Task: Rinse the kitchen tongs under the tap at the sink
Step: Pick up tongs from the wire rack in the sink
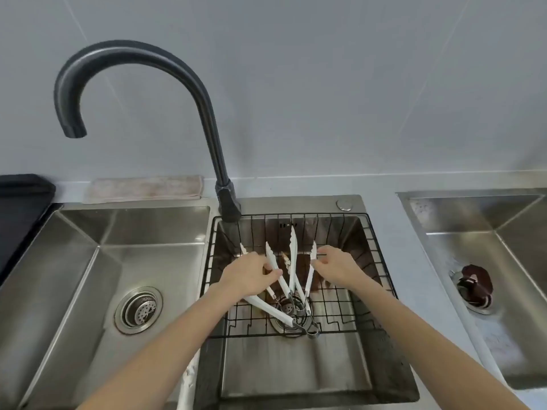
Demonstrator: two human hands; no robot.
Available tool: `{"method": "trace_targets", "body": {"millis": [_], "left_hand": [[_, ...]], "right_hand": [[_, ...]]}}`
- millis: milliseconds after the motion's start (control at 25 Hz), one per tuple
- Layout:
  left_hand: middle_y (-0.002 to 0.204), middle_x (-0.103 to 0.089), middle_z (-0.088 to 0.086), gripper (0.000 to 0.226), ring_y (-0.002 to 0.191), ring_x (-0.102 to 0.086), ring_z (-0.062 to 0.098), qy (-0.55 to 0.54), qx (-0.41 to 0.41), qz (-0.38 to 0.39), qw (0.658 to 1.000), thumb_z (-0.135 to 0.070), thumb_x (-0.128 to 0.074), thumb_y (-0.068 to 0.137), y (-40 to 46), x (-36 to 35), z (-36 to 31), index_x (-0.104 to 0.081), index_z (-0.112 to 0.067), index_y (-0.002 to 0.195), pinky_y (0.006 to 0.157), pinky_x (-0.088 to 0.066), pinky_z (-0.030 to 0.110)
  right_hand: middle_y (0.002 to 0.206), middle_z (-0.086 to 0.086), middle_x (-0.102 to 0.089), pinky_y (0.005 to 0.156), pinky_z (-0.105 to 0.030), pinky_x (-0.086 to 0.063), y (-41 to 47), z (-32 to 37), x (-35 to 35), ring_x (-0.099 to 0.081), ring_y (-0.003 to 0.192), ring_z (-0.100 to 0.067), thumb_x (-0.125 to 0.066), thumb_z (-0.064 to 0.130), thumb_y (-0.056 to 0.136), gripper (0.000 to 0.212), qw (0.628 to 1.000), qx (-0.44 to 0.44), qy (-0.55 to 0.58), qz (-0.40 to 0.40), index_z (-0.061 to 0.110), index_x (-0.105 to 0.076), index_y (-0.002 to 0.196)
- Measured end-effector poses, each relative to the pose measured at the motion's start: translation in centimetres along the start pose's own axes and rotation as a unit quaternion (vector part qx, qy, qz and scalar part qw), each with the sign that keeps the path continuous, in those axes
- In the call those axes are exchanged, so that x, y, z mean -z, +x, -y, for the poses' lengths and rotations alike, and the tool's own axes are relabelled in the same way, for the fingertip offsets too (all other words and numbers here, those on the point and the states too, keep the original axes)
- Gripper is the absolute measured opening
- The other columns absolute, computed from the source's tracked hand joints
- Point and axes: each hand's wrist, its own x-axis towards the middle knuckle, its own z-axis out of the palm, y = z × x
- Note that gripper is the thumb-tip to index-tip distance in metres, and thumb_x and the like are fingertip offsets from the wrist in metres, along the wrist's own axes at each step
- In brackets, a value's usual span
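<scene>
Several white-tipped kitchen tongs [293, 261] with metal hinge ends lie fanned out in a black wire basket [376, 250] inside the middle sink basin [296, 368]. My left hand [251, 275] pinches one arm of a pair of tongs on the left of the fan. My right hand [336, 266] touches the white arm of the rightmost tongs with its fingertips. The black gooseneck tap [136, 57] arches to the left, its spout over the left basin. No water runs.
The left basin [97, 261] has a metal strainer drain. A third basin [488, 255] on the right holds a dark brown object over its drain. A folded pinkish cloth [145, 189] lies behind the left basin, a black tray [20, 208] at far left.
</scene>
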Motion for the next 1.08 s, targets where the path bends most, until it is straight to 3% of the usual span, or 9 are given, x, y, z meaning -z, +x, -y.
{"method": "trace_targets", "body": {"millis": [120,240,440,680,760,920,1000,1080], "left_hand": [[0.099,-0.067,0.001,0.045,0.093,-0.061,0.018,0.015,0.027,0.029,0.999,-0.054,-0.043,0.086,0.6,-1.2,-0.2,-0.068,-0.020,0.100,0.074,-0.048,0.030],[0.090,-0.065,0.001,0.051,0.091,-0.064,0.019,0.037,0.044,0.041,0.997,-0.059,-0.039,0.085,1.0,-2.4,-0.2,-0.070,-0.018,0.092,0.070,-0.049,0.030],[0.093,-0.070,0.003,0.063,0.094,-0.062,0.019,0.067,0.073,0.047,0.994,-0.066,-0.034,0.083,1.7,-3.8,0.2,-0.072,-0.015,0.089,0.069,-0.045,0.029],[0.057,-0.050,-0.006,0.054,0.078,-0.060,0.019,0.036,0.063,0.039,0.997,-0.062,-0.039,0.084,1.1,-3.8,-0.6,-0.069,-0.017,0.077,0.086,-0.037,0.033],[0.053,-0.046,-0.010,0.046,0.070,-0.055,0.016,0.007,0.061,0.027,0.998,-0.059,-0.042,0.084,0.7,-3.8,-0.8,-0.061,-0.021,0.068,0.082,-0.041,0.032],[0.059,-0.048,-0.011,0.038,0.067,-0.053,0.013,-0.044,0.042,-0.028,0.998,-0.055,-0.049,0.083,-0.7,-3.6,-1.0,-0.053,-0.025,0.060,0.062,-0.042,0.026],[0.071,-0.060,-0.009,0.034,0.076,-0.059,0.014,-0.077,0.037,-0.045,0.995,-0.054,-0.050,0.083,-1.5,-3.3,-1.1,-0.061,-0.023,0.073,0.059,-0.042,0.025],[0.093,-0.069,-0.006,0.037,0.089,-0.062,0.014,-0.118,0.046,-0.057,0.990,-0.053,-0.051,0.083,-2.5,-2.8,-1.0,-0.066,-0.021,0.093,0.068,-0.045,0.025]], "right_hand": [[0.110,-0.015,-0.066,0.083,-0.030,-0.043,1.0,-0.8,-1.3,-0.059,0.103,-0.026,-0.043,0.030,0.093,0.046,1.000,-0.026,-0.004,0.011,0.003,-0.044,0.131],[0.090,-0.010,-0.066,0.062,-0.026,-0.043,1.5,-1.2,-2.8,-0.060,0.080,-0.020,-0.045,0.029,0.092,0.035,0.998,-0.056,0.026,0.027,0.002,-0.054,0.113],[0.083,-0.007,-0.063,0.052,-0.018,-0.045,2.5,-1.3,-3.8,-0.062,0.073,-0.018,-0.046,0.023,0.092,0.025,0.985,-0.115,0.125,0.032,0.003,-0.058,0.101],[0.089,-0.014,-0.065,0.056,-0.021,-0.052,1.9,-1.1,-3.7,-0.062,0.071,-0.018,-0.047,0.014,0.091,0.026,0.966,-0.144,0.212,0.027,-0.001,-0.056,0.109],[0.096,-0.017,-0.066,0.054,-0.019,-0.052,1.3,-0.8,-3.6,-0.063,0.073,-0.019,-0.047,0.012,0.091,0.025,0.967,-0.136,0.216,0.016,-0.001,-0.056,0.111],[0.084,-0.004,-0.063,0.036,-0.008,-0.040,-0.1,0.0,-3.0,-0.058,0.057,-0.006,-0.048,0.012,0.091,0.017,0.971,-0.100,0.218,-0.017,0.008,-0.053,0.107],[0.071,0.004,-0.060,0.033,-0.005,-0.037,-1.1,0.6,-2.6,-0.056,0.051,0.000,-0.049,0.012,0.091,0.009,0.970,-0.083,0.225,-0.041,0.015,-0.049,0.099],[0.065,0.008,-0.055,0.032,-0.003,-0.035,-2.2,1.4,-2.3,-0.055,0.051,0.001,-0.049,0.012,0.090,0.010,0.971,-0.063,0.225,-0.059,0.018,-0.045,0.097]]}}
